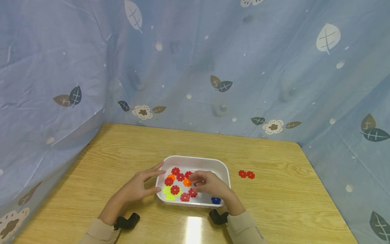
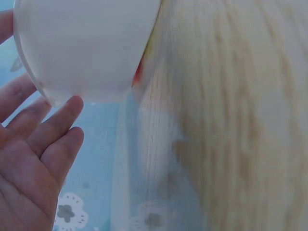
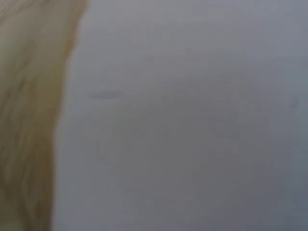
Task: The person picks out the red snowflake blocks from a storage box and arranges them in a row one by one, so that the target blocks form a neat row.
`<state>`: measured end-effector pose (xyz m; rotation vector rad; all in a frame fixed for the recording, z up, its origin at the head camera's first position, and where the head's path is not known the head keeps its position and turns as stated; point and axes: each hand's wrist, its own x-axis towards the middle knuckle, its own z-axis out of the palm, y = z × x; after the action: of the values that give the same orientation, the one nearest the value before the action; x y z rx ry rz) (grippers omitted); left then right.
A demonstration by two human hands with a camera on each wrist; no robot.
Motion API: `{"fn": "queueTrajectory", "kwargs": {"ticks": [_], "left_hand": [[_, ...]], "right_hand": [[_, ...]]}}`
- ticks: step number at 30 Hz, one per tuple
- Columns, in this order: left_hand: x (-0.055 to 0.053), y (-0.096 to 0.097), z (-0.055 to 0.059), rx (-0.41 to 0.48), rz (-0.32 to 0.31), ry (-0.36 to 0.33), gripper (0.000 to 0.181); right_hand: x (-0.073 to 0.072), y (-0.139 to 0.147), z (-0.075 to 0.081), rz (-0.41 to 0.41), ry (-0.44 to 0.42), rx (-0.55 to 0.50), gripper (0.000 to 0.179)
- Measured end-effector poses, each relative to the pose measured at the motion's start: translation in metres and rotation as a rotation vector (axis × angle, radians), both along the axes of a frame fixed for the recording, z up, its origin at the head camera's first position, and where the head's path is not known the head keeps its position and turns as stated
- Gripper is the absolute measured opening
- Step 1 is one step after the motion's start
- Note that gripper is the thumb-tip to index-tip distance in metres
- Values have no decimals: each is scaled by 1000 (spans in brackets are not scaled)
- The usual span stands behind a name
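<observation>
A white plastic tray (image 1: pixel 195 157) holds several flower-shaped discs in red, orange, yellow and blue. My left hand (image 1: pixel 137 185) is at the tray's left end, fingers spread along the rim. In the left wrist view, fingertips of that hand (image 2: pixel 29 154) rest against the tray's white wall (image 2: pixel 86 48). Over the middle of the tray reaches my right hand (image 1: pixel 211 184), its fingers bent and thumb apart from them. Its fingertips are right by a red disc (image 1: pixel 188 175) and an orange disc (image 1: pixel 187 182). The right wrist view shows mostly the blurred white tray wall (image 3: pixel 183 134).
Two red discs (image 1: pixel 246 174) lie side by side on the wooden table (image 1: pixel 283 193), right of the tray. A blue disc (image 1: pixel 216 200) sits in the tray's near right corner. Yellow discs (image 1: pixel 170 197) gather at its near left. A blue leaf-patterned curtain (image 1: pixel 189 67) hangs behind.
</observation>
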<state>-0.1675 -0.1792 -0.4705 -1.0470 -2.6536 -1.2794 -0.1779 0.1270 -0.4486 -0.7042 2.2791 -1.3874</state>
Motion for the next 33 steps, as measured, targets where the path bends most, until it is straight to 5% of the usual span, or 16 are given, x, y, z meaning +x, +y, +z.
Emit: {"fn": "queueTrajectory", "kwargs": {"ticks": [22,33], "left_hand": [[-2,-1,-1,4,-2,-35,54],[1,-1,3,25,-6,-83,53]], "right_hand": [[5,-13,-13,42,294,427,28],[8,-14,-7,84,324,467,22]]}}
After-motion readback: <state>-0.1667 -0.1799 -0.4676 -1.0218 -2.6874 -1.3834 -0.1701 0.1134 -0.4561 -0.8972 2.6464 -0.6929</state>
